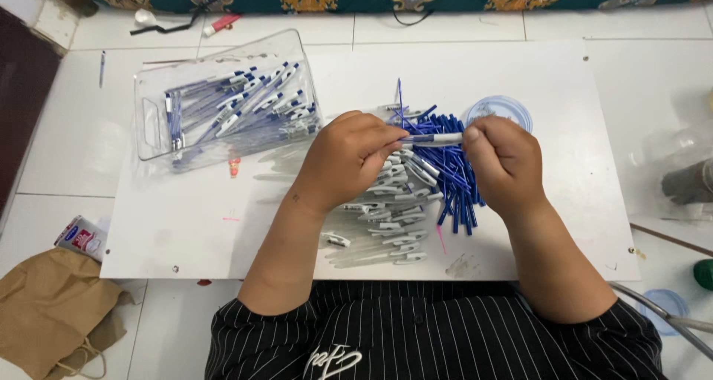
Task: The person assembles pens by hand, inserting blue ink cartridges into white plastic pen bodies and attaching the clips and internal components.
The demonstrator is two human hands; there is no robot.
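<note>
One pen (434,138) is held level between both hands over the white bench (186,231): left hand (349,157) grip pinched on its blue end, right hand (501,157) grip closed on the white end. Blue refills (454,183) and clear barrels (390,217) are piled beneath. Finished pens are stacked in the clear bin (148,120), upper left.
</note>
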